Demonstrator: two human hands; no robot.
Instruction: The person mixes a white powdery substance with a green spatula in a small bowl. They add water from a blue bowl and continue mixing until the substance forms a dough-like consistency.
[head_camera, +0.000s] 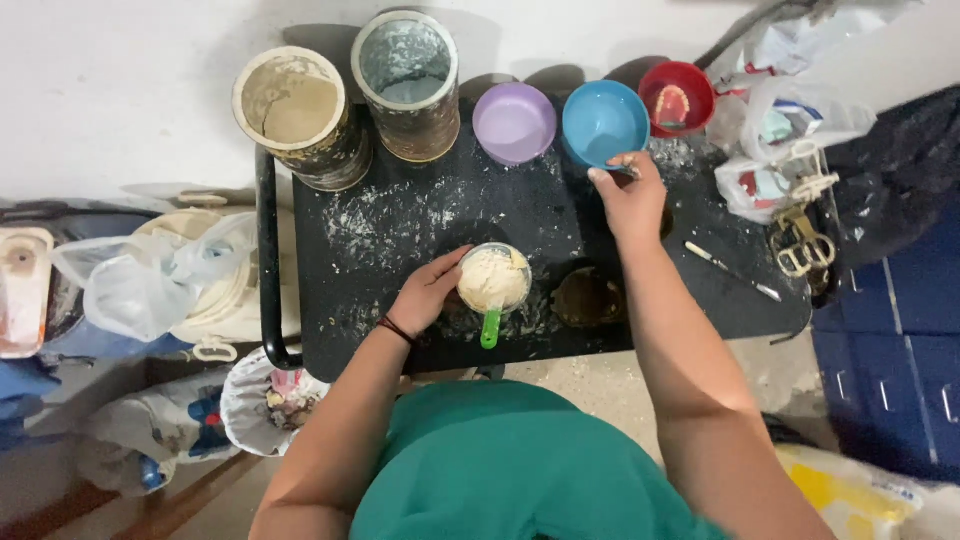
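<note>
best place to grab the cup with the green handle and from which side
Probably by the green handle, coming from the near edge of the table: it sticks out toward the person, free of the left hand, which cups the rim on the far-left side. The cup is heaped with pale paste, so a grip from above would likely smear into it.

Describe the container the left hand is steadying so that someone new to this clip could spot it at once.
On the black powder-dusted table, look to the near edge, in front of the row of bowls. The left hand cups a small clear measuring cup heaped with pale cream powder. Its bright green handle pointing toward the person sets it apart from the purple bowl, blue bowl and red bowl.
</note>
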